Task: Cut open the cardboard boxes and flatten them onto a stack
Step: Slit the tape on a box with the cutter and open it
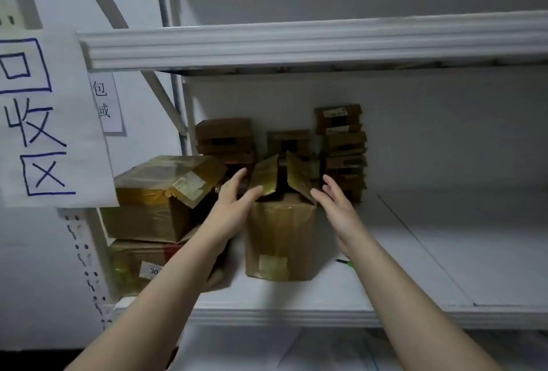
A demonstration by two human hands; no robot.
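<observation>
A tall taped cardboard box [280, 240] stands on the white shelf [400, 281], with its top flaps [281, 176] raised. My left hand [234, 204] is open at the box's upper left corner, thumb by the left flap. My right hand [338, 204] is open just right of the box's top, fingers straight and apart from the flap. Neither hand holds anything. A green-tipped tool [345, 262] lies on the shelf, partly hidden behind my right forearm.
Two larger taped boxes [154, 210] are stacked at the shelf's left end. Stacks of small flat cartons [344, 151] stand against the back wall. An upper shelf beam [296, 44] runs overhead. A paper sign [44, 118] hangs at left.
</observation>
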